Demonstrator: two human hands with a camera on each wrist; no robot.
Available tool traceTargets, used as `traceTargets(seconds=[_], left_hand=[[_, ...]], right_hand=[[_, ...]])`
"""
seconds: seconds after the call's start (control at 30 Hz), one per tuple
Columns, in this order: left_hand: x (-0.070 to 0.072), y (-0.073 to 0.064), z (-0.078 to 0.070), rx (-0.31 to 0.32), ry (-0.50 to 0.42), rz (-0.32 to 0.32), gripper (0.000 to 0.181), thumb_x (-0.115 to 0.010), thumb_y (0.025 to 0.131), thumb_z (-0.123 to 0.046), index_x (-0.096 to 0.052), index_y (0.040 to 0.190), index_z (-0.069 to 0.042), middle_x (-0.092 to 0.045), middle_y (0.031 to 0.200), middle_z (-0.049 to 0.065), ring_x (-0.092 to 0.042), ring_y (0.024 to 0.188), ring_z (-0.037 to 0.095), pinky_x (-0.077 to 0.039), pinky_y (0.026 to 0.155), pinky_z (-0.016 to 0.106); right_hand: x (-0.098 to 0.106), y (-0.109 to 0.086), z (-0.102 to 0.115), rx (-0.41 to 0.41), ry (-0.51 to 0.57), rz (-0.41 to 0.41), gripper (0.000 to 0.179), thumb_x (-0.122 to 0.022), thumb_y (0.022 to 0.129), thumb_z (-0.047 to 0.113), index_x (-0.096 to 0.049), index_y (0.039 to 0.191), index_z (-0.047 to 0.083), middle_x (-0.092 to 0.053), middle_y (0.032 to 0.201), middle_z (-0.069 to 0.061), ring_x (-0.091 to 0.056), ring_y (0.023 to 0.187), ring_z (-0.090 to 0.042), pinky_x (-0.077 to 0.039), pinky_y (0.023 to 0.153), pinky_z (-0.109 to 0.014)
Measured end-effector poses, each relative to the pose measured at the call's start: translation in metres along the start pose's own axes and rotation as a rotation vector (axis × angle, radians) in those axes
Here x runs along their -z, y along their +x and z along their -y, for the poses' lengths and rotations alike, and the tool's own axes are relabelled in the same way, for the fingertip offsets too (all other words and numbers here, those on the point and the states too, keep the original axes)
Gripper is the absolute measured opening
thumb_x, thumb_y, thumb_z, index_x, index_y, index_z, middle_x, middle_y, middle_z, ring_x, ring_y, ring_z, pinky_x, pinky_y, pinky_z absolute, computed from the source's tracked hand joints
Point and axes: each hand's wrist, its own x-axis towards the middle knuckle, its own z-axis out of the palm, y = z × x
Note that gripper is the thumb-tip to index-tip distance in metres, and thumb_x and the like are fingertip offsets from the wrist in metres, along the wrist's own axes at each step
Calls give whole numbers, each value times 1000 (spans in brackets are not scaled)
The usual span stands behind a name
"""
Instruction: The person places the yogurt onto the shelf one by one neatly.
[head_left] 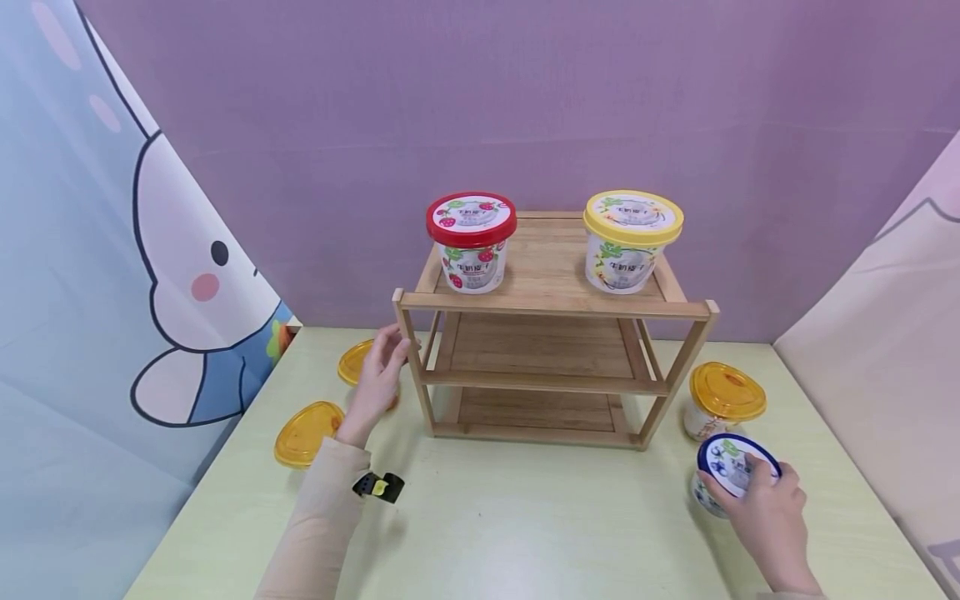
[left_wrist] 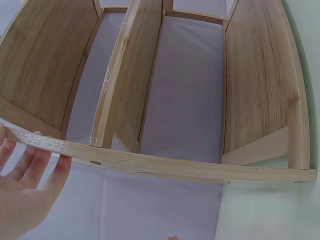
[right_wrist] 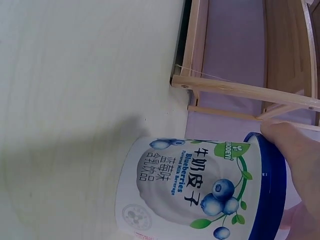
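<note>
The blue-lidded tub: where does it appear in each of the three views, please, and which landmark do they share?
Head: the blue-lidded tub is at the lower right, under the right hand.
Left wrist: not in it.
Right wrist: bottom, just right of centre, its blue lid toward the right.
Shared landmark: the wooden rack.

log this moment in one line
left hand: holds wooden rack post | right hand: grips blue-lidded tub | top shelf: red-lidded tub, yellow-lidded tub

head view looks down; nearer wrist views share the shelf [head_left: 540, 346].
</note>
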Motion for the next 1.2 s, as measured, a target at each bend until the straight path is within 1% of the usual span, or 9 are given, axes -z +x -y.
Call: traceTargets(seconds=[0.17,0.3,0.57,0.63,0.67,0.77,0.87,0.97,1.2], left_hand=[[0,1,0,-3,3,-7,32,-40,94,-14,-40,121,4,-51,107,26,-51,91,4,-43,85,19],[0,1,0,-7,2,-7,32,-40,94,-14,-40,121,4,-51,106,25,-51,91,4,-43,85,19],[0,1,-1,-9,12,-7,32,-40,94,-14,-40,121,4,-51,106,25,-51,91,4,-44,84,18],[0,1,-1,-12,18,-10,32,-40,94,-14,-41,121,3,-52,106,25,-51,91,4,-44,83,18],[0,1,-1,-14,19,-10,32,-41,94,-14,-41,121,3,-52,105,24,-51,91,4,-44,83,18],[0,1,0,-22,21,-14,32,-41,94,-13,-41,121,3,-52,104,24,-51,90,4,-44,82,18],[0,0,2,-28,14,-18,31,-41,94,-12,-41,121,4,-52,103,24,-51,89,4,-44,82,17],[0,0,3,-34,5,-19,31,-41,94,-11,-41,120,5,-52,103,24,-51,89,4,-44,81,16],[0,0,4,-37,5,-20,31,-41,94,-12,-41,120,5,-52,102,24,-51,89,4,-44,81,16]], right_hand=[[0,1,-1,49,-38,-34,81,-62,75,50,-36,118,-14,-25,113,-49,-34,90,-63,-37,66,-66],[0,0,-4,58,7,-50,84,-67,72,47,-35,117,-16,-23,117,-49,-32,93,-65,-34,69,-69],[-1,-1,-17,2,309,-4,83,-68,76,27,-20,130,-15,-4,130,-44,-14,114,-61,-22,83,-72],[-4,-1,-20,11,404,-22,80,-68,76,19,-20,130,-15,-7,130,-42,-13,117,-56,-20,88,-70],[-5,-1,-21,19,442,-34,79,-69,75,15,-20,130,-15,-11,129,-41,-14,117,-54,-20,90,-68],[-9,-2,-25,48,505,-99,74,-71,71,7,-27,128,-14,-27,123,-37,-25,112,-42,-23,103,-41],[-14,-1,-30,64,528,-135,73,-72,70,5,-30,127,-13,-36,119,-34,-32,107,-33,-22,98,-16],[-19,0,-37,67,525,-139,76,-72,70,5,-29,130,-10,-35,120,-33,-32,111,-30,-20,96,-11],[-22,-2,-40,37,575,-116,82,-72,70,3,-22,135,-5,-28,126,-35,-26,119,-37,-17,100,-13]])
